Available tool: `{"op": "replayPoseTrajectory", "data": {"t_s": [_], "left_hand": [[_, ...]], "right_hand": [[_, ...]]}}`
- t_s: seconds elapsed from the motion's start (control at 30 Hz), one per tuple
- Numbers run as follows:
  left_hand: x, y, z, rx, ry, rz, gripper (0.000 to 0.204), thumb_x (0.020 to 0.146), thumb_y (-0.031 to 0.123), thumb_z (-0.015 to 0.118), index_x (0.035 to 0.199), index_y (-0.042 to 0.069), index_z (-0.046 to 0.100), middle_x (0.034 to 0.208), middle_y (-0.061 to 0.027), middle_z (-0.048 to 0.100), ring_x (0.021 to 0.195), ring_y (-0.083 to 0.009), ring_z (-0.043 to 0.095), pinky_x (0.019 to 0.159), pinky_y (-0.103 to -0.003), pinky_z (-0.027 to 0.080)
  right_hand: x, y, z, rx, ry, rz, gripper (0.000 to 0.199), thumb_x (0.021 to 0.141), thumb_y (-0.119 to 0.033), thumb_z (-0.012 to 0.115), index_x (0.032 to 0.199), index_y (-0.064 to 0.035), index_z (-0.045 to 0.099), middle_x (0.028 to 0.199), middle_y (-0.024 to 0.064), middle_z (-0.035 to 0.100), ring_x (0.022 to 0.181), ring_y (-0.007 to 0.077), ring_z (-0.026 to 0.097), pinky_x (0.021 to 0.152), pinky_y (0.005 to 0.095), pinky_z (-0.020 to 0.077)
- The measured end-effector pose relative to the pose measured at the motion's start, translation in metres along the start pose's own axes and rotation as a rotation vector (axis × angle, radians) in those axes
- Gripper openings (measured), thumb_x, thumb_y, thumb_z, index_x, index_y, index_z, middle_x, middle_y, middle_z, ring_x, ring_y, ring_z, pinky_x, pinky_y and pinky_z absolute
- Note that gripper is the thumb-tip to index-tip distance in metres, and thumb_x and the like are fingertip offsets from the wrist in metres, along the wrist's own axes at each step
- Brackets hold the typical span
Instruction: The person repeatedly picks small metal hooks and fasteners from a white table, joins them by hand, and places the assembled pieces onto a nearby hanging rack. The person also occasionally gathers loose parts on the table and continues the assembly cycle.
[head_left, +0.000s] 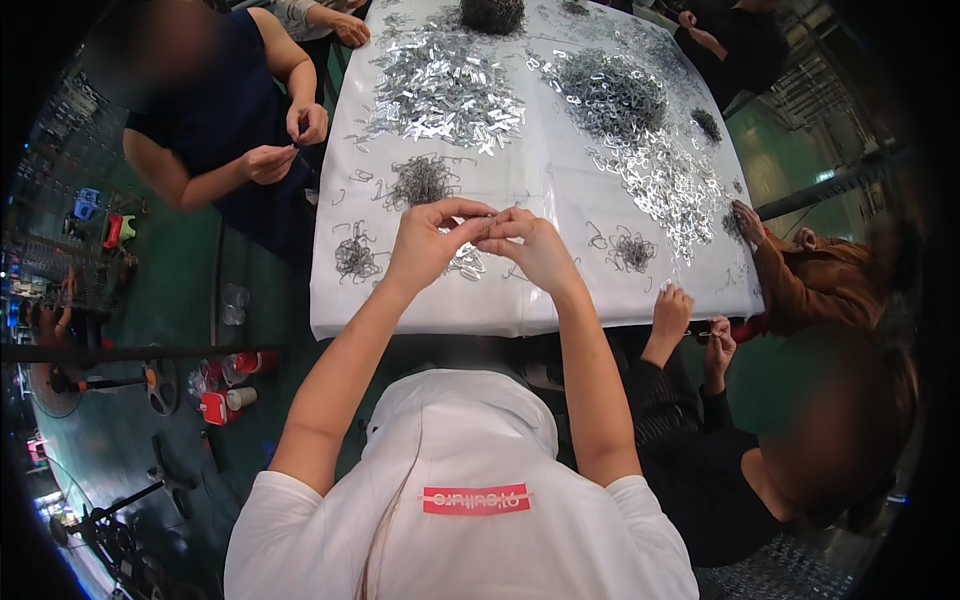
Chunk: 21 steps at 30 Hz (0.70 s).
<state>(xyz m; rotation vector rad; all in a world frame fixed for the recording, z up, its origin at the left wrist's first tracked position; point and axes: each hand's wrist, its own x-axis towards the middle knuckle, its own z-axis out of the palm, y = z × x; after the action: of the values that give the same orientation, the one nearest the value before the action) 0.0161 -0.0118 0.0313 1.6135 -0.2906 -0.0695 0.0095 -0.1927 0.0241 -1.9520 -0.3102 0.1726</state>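
My left hand (428, 242) and my right hand (537, 248) meet at their fingertips above the near part of the white-covered table (560, 190). Both are closed in a pinch, and what lies between the fingers is too small to make out. Partly hidden beneath them is a small pile of shiny flat metal pieces (466, 264). Just beyond my left hand sits a pile of thin dark wire hooks (420, 182). Similar small wire heaps lie to the left (355, 257) and to the right (632, 252) of my hands.
Large heaps of shiny metal pieces (450, 95) and dark wire parts (612, 92) cover the far table. A co-worker in dark blue (240, 120) stands at the left. Close on my right, another person's hand (672, 308) reaches the table edge. Red containers (214, 407) stand low left.
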Motion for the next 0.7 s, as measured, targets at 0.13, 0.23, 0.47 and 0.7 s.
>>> {"op": "replayPoseTrajectory", "data": {"t_s": [0.13,0.23,0.47,0.7], "left_hand": [[0.000,-0.001,-0.003,-0.061,-0.002,-0.046,0.014,0.085,0.006,0.068,0.098,0.002,0.071,0.089,-0.0030,0.071,0.081,-0.0077,0.062,0.072,-0.022,0.049],[0.001,0.000,-0.001,-0.123,0.050,-0.009,0.012,0.084,0.007,0.070,0.096,0.005,0.073,0.087,-0.0005,0.071,0.074,-0.0044,0.060,0.066,-0.020,0.047],[-0.015,0.011,-0.025,-0.137,0.119,0.039,0.014,0.085,0.003,0.068,0.099,0.004,0.072,0.088,0.0000,0.069,0.071,-0.0046,0.058,0.065,-0.019,0.046],[-0.074,0.017,-0.075,-0.007,0.260,-0.077,0.015,0.083,-0.001,0.068,0.098,0.001,0.070,0.089,-0.0024,0.068,0.079,-0.0062,0.057,0.071,-0.020,0.044]], "right_hand": [[0.009,0.007,-0.001,0.041,-0.004,-0.053,0.021,0.076,-0.016,0.077,0.096,-0.0078,0.074,0.096,0.0080,0.064,0.092,0.0218,0.062,0.081,0.0319,0.0490],[0.009,0.022,-0.012,0.004,0.092,-0.211,0.028,0.078,-0.016,0.075,0.104,-0.0070,0.071,0.099,0.0100,0.064,0.096,0.0215,0.062,0.080,0.0321,0.0499],[-0.010,0.110,-0.003,-0.432,0.165,0.625,0.030,0.081,-0.032,0.069,0.096,-0.0063,0.073,0.092,0.0117,0.071,0.089,0.0281,0.067,0.079,0.0403,0.0487],[0.008,0.150,0.050,-0.732,0.202,0.773,0.028,0.083,-0.033,0.065,0.091,-0.0066,0.072,0.096,0.0142,0.070,0.093,0.0328,0.066,0.083,0.0452,0.0431]]}}
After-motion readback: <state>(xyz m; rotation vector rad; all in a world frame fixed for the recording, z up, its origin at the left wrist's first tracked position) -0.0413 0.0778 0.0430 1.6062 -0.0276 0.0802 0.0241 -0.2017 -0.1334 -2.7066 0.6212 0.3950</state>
